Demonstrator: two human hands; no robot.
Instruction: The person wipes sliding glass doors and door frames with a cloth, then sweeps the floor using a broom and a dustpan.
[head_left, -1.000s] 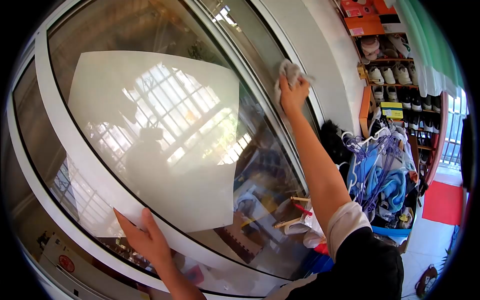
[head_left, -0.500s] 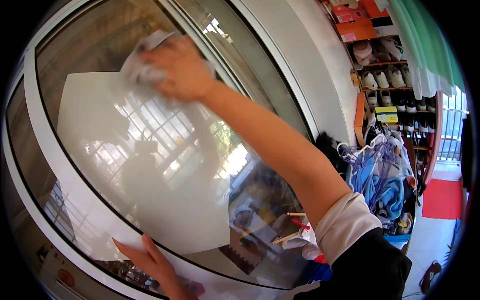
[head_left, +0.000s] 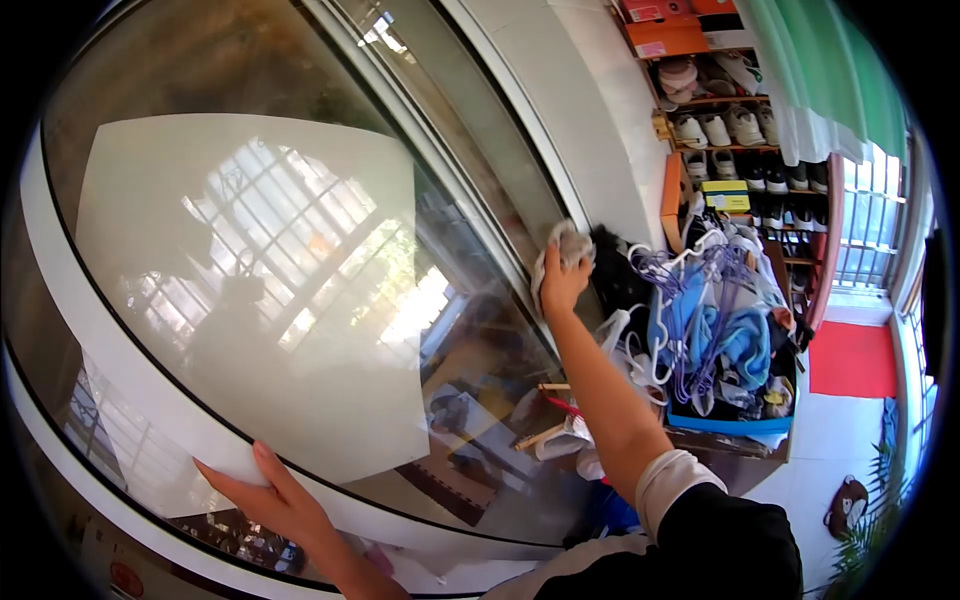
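My right hand is closed around a crumpled greyish-white cloth, at the right white frame bar of a glass sliding panel. Whether the cloth presses on the bar or the glass edge I cannot tell. Low on the left, my left hand lies against the panel's wide white frame, its visible fingers stretched and apart. A large pale sheet shows at the glass, with bright reflections of a barred window over it.
Right of the frame is a blue bin heaped with clothes and purple hangers. Beyond stand a shoe rack, a green curtain and a red mat. A dark fluffy thing is near my right hand.
My right hand has moved with the cloth from the upper glass down and right to the frame's right side. The view has shifted slightly; my left hand stays at the frame.
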